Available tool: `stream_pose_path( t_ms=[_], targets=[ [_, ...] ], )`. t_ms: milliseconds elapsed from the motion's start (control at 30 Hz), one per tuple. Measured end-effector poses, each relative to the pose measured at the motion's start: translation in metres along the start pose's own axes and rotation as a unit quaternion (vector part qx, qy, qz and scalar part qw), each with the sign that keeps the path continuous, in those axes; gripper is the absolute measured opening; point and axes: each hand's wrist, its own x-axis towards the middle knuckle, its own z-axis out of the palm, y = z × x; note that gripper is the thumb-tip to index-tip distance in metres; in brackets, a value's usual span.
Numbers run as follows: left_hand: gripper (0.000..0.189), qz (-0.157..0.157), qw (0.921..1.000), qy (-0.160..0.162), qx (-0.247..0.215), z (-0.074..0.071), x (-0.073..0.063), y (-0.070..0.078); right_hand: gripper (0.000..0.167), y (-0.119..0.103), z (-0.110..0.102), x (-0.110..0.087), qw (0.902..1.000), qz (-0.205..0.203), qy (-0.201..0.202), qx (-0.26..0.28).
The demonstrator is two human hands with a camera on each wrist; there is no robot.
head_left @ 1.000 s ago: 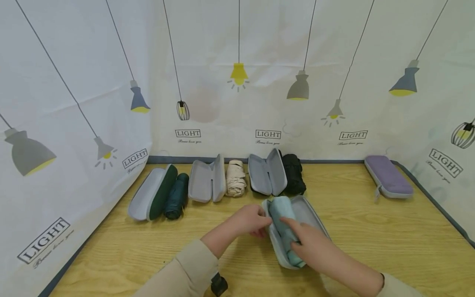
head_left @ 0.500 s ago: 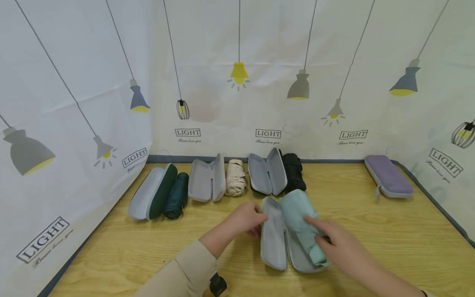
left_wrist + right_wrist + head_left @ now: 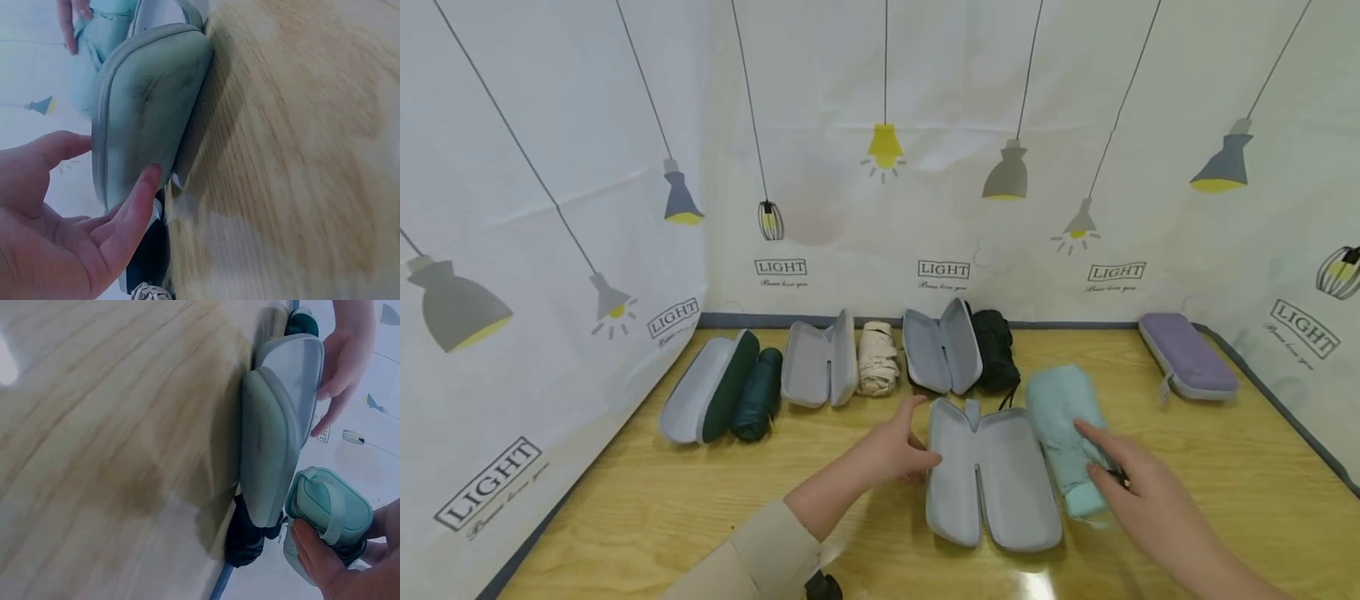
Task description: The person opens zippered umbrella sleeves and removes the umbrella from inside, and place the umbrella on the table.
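Note:
A mint folding umbrella [image 3: 1066, 417] is gripped in my right hand [image 3: 1153, 492], off to the right of an open mint hard case. Its wrist strap and handle end [image 3: 325, 509] show in the right wrist view. The case [image 3: 951, 479] lies spread on the table with its grey lining up and both halves bare. My left hand [image 3: 891, 446] is at the case's left edge, thumb tip at the rim and the other fingers extended. In the left wrist view, a fingertip touches the mint outer shell [image 3: 153, 106].
Along the back stand an open green case [image 3: 685, 396], a dark teal umbrella [image 3: 758, 396], an open grey case [image 3: 807, 371], a beige umbrella [image 3: 877, 358], an open black case [image 3: 925, 354] and a black umbrella [image 3: 995, 350]. A closed purple case [image 3: 1191, 358] lies back right.
The mint umbrella has come out of its case and moved right in my right hand. The case has opened out flatter. My left fingers have straightened at its left edge.

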Motion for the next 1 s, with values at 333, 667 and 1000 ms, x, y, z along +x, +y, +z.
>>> stream_pose_path(
  t_ms=[333, 667, 1000],
  targets=[
    [0.095, 0.03, 0.9906, -0.052, 0.123, -0.006, -0.025, 0.003, 0.049, 0.02, 0.005, -0.003, 0.9987, 0.029, -0.04, -0.012],
    [0.092, 0.096, 0.9544, -0.046, 0.279, -0.004, -0.041, 0.004, 0.049, 0.037, -0.004, -0.006, 0.9964, 0.048, -0.025, -0.066],
    [0.088, 0.106, 0.9488, -0.046, 0.294, -0.003, -0.044, 0.005, 0.046, 0.039, -0.023, -0.002, 0.9688, 0.044, -0.003, -0.244]
  ],
)
